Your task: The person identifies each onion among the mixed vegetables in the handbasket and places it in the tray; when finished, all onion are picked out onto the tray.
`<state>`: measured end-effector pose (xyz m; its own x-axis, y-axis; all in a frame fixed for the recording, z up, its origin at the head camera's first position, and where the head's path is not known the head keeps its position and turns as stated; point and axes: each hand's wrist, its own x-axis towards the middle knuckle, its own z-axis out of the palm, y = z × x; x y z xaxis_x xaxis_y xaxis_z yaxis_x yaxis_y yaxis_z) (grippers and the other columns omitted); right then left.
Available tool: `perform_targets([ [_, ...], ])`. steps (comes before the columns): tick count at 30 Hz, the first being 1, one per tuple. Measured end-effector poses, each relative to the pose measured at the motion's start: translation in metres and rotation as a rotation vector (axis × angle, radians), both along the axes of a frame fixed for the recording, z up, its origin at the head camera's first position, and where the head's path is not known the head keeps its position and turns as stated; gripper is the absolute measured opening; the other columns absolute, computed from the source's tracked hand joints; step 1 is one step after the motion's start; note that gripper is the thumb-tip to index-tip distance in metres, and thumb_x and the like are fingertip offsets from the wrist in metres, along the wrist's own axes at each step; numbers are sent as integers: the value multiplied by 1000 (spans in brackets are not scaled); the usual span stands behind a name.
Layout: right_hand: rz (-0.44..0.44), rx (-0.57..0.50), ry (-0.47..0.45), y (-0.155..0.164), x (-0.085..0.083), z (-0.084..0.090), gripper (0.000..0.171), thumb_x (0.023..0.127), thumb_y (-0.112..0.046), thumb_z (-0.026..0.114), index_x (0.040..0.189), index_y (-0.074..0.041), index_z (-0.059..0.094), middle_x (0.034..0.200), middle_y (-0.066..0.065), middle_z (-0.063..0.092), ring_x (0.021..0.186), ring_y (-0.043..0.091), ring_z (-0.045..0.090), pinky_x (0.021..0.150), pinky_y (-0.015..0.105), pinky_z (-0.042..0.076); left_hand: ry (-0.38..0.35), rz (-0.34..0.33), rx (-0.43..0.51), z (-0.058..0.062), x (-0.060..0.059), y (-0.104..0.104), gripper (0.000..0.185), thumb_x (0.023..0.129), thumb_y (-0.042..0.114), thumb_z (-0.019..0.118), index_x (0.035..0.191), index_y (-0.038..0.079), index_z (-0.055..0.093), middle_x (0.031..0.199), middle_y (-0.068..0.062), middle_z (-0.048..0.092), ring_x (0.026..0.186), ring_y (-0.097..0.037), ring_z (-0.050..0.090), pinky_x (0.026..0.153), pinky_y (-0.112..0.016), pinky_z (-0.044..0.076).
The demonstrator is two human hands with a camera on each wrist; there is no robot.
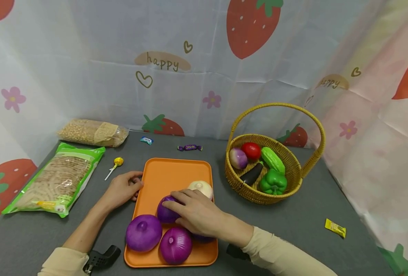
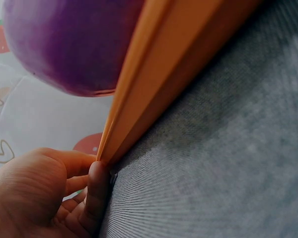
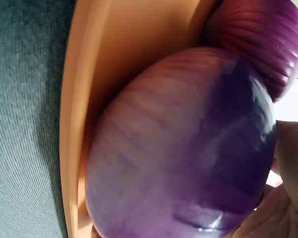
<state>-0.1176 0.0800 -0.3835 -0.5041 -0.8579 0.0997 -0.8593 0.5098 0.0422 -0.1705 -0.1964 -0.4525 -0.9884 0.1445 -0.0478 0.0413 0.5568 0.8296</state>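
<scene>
Here, centre of the head view: orange tray (image 1: 176, 174) flat on a grey table (image 1: 293, 230), carrying several purple onions and one white onion (image 1: 201, 188) toward its right edge. Right hand (image 1: 198, 214) lies palm-down over the onions at mid-tray, fingers curved and resting on the purple onion (image 1: 166, 211) just below the tray's centre; another purple onion sits mostly hidden under the palm. The right wrist view is filled by purple onion skin against the tray wall, so a full grasp cannot be confirmed; it reads as a loose hold. Left hand (image 1: 122, 188) sits at the tray's left rim, thumb and curled fingers touching the edge; the left wrist view shows the thumb (image 2: 97, 191) pressed at the tray's corner (image 2: 107, 153). Two more purple onions (image 1: 143, 232) lie at the lower edge of the tray.

Judgement: the step looks like sorting or picking an onion while steadying the tray. The next move would call for closing the fingers fully round the onion before lifting, left hand keeping the tray from sliding.

Right of frame: wicker basket (image 1: 293, 184) with toy vegetables. Left: two food bags (image 1: 57, 178), a lollipop (image 1: 114, 165).
</scene>
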Motion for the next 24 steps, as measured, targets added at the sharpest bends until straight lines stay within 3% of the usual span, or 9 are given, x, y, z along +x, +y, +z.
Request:
perform_targets([
  [7,-17,-11,-66,4,1,3,46,94,-35,63,137,-25,54,140,8,55,129,21,53,106,39,47,-10,0,6,0,0,0,45,95,16,56,136,-2,51,94,-14,63,61,-11,61,57,-25,56],
  [15,24,-53,-31,7,1,4,35,93,-27,65,128,-24,61,128,3,60,118,18,57,105,31,48,-7,1,1,1,0,-2,45,95,16,56,136,-2,51,96,-14,63,61,-12,61,57,-26,56],
  [24,14,-69,-31,7,2,4,34,94,-25,65,128,-20,62,127,4,60,120,17,57,106,28,47,-7,-3,0,-1,0,-1,45,95,16,56,136,-1,51,96,-14,63,61,-11,61,56,-25,56],
])
